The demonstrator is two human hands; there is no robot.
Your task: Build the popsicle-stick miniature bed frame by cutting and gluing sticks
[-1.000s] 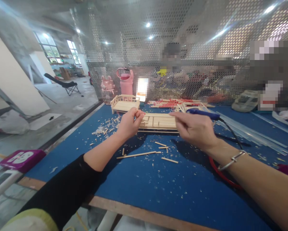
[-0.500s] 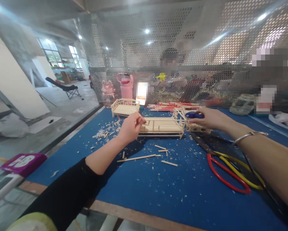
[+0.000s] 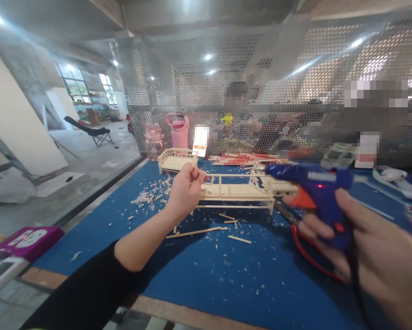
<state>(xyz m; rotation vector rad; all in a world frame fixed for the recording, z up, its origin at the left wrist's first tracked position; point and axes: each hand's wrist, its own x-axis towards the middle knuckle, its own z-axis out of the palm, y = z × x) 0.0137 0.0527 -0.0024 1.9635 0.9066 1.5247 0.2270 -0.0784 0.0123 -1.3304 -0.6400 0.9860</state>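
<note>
My left hand (image 3: 187, 188) is closed at the left end of a model bench (image 3: 240, 191) made of thin wooden sticks, its fingertips pinched on the end. The bench has a slatted seat and thin rails. In my right hand (image 3: 367, 238) is a blue glue gun (image 3: 324, 192) with an orange trigger and a small red light. Its nozzle points left, near the bench's right end; whether they touch I cannot tell. A smaller stick bench (image 3: 176, 161) stands behind my left hand. Another stick piece (image 3: 283, 185) is partly hidden behind the gun.
Cut sticks (image 3: 195, 233) and wood scraps lie on the blue table mat (image 3: 206, 275). Red-handled pliers (image 3: 315, 256) are partly behind my right hand. Further back stand a pink bottle (image 3: 180, 134), a lit phone (image 3: 200, 140), red-and-wood sticks (image 3: 240, 159) and a perforated metal screen (image 3: 192, 87).
My right hand has raised the glue gun and brought it closer to me, nozzle now to the left. The bench looks slightly nearer; my left hand stays at its left end.
</note>
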